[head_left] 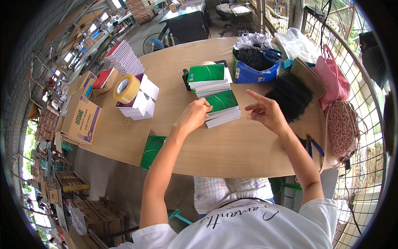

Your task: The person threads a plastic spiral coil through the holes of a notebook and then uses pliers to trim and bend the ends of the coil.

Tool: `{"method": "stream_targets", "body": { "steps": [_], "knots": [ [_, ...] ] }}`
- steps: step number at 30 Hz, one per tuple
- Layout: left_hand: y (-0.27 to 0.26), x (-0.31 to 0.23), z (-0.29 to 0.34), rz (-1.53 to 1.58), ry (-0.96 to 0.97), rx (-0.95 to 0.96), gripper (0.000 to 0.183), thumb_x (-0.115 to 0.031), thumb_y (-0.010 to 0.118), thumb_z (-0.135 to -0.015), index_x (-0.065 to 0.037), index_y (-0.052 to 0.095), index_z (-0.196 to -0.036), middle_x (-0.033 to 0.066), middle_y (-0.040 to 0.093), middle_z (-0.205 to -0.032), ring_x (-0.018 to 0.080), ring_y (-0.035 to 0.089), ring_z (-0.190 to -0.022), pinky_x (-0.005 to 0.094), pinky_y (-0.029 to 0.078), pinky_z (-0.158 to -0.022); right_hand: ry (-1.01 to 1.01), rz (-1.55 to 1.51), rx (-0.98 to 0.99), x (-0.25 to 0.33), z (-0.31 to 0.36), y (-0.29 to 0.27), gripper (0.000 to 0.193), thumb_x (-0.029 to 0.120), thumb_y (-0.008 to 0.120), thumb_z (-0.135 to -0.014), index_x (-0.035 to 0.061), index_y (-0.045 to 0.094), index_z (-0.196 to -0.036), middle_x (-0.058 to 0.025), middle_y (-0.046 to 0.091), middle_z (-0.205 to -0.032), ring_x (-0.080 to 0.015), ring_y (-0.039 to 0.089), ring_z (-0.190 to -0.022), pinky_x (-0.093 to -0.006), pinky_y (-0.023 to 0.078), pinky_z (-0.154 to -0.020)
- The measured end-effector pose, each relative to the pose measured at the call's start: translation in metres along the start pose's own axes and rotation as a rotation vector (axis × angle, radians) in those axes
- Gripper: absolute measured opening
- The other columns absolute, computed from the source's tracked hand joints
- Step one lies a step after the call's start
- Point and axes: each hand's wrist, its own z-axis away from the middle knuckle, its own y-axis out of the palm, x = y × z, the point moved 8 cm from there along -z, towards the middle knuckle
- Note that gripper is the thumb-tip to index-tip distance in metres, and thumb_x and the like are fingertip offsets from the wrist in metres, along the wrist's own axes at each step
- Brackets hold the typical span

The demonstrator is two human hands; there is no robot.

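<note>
A stack of green-covered notebooks (pixel 223 114) stands mid-table. My left hand (pixel 195 114) is at its left side, fingers bent and closed on the edge of the top green notebook (pixel 224 99). To the right of the stack my right hand (pixel 265 111) is raised, its fingers apart and holding nothing. Just behind is another stack of green notebooks (pixel 209 74), resting against a dark object that it partly hides. Near the front edge, left of my left forearm, lies a green spiral-bound notebook (pixel 153 151).
Black spiral coils (pixel 290 97) lie at the right, with blue-handled pliers (pixel 315 146) nearer me. A blue box (pixel 255 72) holds more coils. Tape (pixel 126 89) sits on white pads (pixel 139 108). Cardboard boxes (pixel 83 116) stand left; a pink bag (pixel 331 79) and a patterned bag (pixel 342 128) stand right.
</note>
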Motion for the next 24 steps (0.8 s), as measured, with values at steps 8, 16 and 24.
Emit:
{"method": "stream_targets", "body": {
  "steps": [8,16,24],
  "knots": [
    [-0.010,-0.052,-0.025,-0.034,0.048,-0.039,0.049,-0.008,0.079,-0.072,-0.009,0.065,-0.119,0.0123,0.053,-0.125,0.0323,0.057,-0.112,0.0411,0.051,-0.092,-0.003,0.013,-0.129,-0.020,0.012,-0.012,0.058,0.012,0.077,-0.081,0.0069,0.055,-0.135,-0.0128,0.072,-0.097,-0.0104,0.066,-0.077,-0.0269,0.053,-0.071],
    [0.031,-0.060,-0.065,-0.040,0.078,0.207,0.043,0.001,0.077,-0.069,-0.015,0.070,-0.108,0.0124,0.054,-0.127,0.0315,0.057,-0.114,0.0403,0.050,-0.095,0.135,-0.173,-0.112,-0.060,0.052,0.001,0.055,0.009,0.076,-0.082,0.0038,0.056,-0.133,-0.0081,0.069,-0.096,-0.0077,0.061,-0.077,-0.0241,0.051,-0.073],
    [0.027,-0.056,-0.073,0.059,0.094,0.236,0.047,0.001,0.080,-0.065,-0.014,0.070,-0.108,0.0117,0.057,-0.126,0.0317,0.058,-0.113,0.0399,0.050,-0.095,0.185,-0.314,-0.114,-0.085,0.072,-0.004,0.062,0.009,0.079,-0.079,0.0057,0.054,-0.135,-0.0085,0.069,-0.098,-0.0078,0.061,-0.077,-0.0239,0.049,-0.072]
  ]
}}
